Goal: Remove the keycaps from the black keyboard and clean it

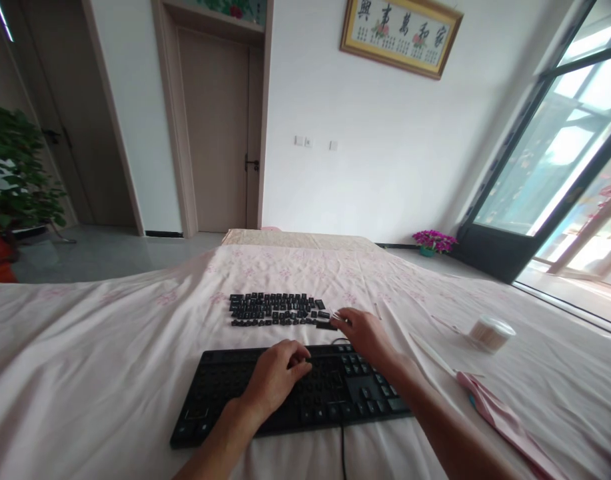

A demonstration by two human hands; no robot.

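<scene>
Keyboard lies on bed, loose keycaps in rows just beyond. Left hand curled, pressing keyboard steady. Right hand pinching end keycap; best lift straight, leave rows undisturbed.

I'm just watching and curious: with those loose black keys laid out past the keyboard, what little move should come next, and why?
Probably the right hand should close its fingertips on the loose black plastic keycap at the near right end of the rows. The hand already reaches there, while the left hand rests on the black computer keyboard, where many keys look missing.
</scene>
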